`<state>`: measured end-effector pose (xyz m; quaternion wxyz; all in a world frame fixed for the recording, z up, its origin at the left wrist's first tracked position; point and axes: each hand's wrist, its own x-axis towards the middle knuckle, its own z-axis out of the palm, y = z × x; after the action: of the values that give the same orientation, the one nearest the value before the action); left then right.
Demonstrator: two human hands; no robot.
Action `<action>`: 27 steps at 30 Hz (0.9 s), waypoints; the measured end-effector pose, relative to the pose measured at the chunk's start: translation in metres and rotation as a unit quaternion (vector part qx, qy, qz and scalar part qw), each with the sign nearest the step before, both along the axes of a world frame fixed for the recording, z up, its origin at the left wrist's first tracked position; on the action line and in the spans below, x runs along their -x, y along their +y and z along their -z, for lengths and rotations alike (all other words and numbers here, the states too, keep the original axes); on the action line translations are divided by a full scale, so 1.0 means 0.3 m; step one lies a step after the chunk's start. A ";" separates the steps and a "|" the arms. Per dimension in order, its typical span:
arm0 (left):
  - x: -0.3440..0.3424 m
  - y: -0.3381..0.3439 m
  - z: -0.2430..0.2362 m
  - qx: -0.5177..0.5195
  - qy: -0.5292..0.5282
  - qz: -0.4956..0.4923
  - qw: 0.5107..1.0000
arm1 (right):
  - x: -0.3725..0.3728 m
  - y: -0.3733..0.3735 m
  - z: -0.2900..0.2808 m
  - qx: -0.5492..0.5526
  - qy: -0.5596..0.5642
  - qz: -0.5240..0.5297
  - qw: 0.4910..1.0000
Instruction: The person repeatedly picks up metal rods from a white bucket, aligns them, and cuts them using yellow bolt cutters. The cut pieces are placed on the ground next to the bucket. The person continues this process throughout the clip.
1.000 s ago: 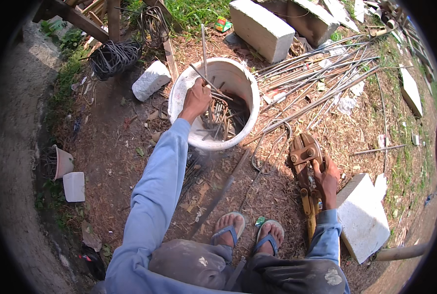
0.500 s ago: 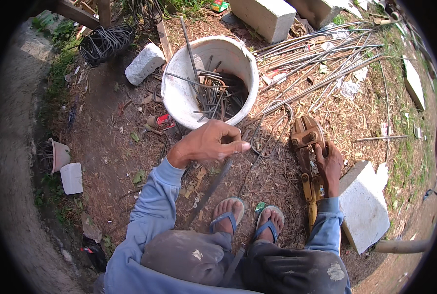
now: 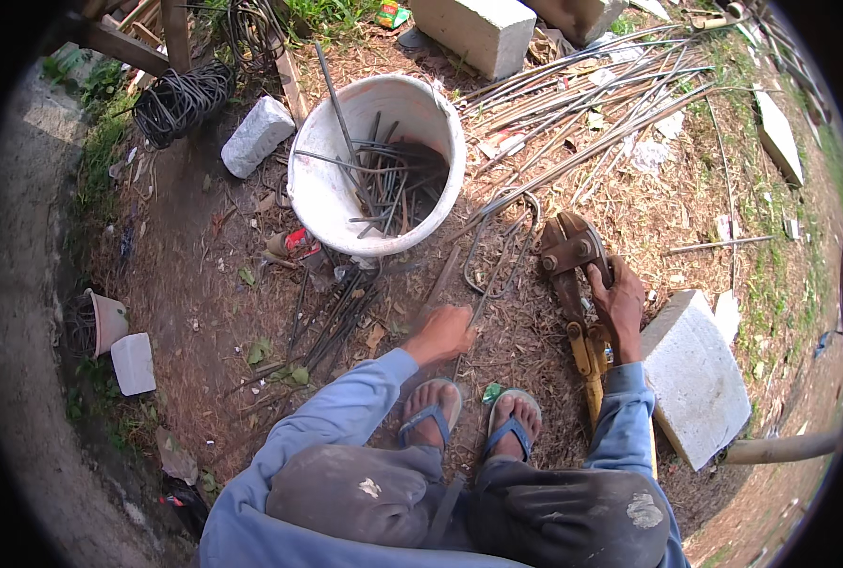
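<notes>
My left hand is low over the ground in front of my feet, its fingers closed around a thin steel rod that slants up to the right. My right hand grips a bolt cutter just below its rusty head, and the yellow handles run back under my forearm. The cutter's jaws point away from me. Beyond my left hand stands a white bucket with several short steel rods in it. Beside that hand, more dark rods lie in a loose pile on the ground.
Long steel rods spread across the ground at the far right. A pale block lies by my right forearm, others at the back. Coiled wire, a small white block and a small pot are on the left.
My left hand has dropped from in front of the bucket's near rim toward my feet and closed on the thin rod. My right hand stays on the bolt cutter. The view has shifted slightly.
</notes>
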<state>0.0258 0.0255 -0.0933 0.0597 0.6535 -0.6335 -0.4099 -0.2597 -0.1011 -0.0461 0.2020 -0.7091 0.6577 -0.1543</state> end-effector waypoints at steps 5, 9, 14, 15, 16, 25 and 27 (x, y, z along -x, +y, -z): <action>-0.075 -0.029 -0.204 -0.084 0.255 -0.055 0.962 | 0.017 0.005 0.012 0.019 -0.015 -0.003 1.000; -0.168 -0.030 -0.465 -0.149 0.407 -0.137 0.891 | 0.031 0.007 0.015 0.023 -0.010 0.000 1.000; -0.273 -0.043 -0.677 0.075 0.473 -0.215 0.851 | 0.000 0.009 -0.013 0.002 -0.018 0.015 1.000; -0.287 -0.069 -0.698 0.144 0.456 -0.223 0.849 | 0.009 0.009 -0.017 0.015 -0.015 0.014 1.000; -0.307 -0.105 -0.713 0.212 0.433 -0.232 0.845 | 0.010 0.011 -0.005 0.026 -0.015 0.010 1.000; -0.453 -0.312 -0.561 0.423 -0.003 -0.257 0.869 | 0.023 0.008 -0.014 0.013 0.000 0.006 1.000; -0.402 -0.228 -0.512 0.425 -0.068 -0.222 0.875 | 0.020 0.005 0.000 0.010 0.004 0.005 1.000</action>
<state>0.1465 -0.0429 0.0604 0.3777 0.7150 -0.5875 -0.0322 -0.2658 -0.0996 -0.0462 0.1914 -0.7084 0.6605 -0.1591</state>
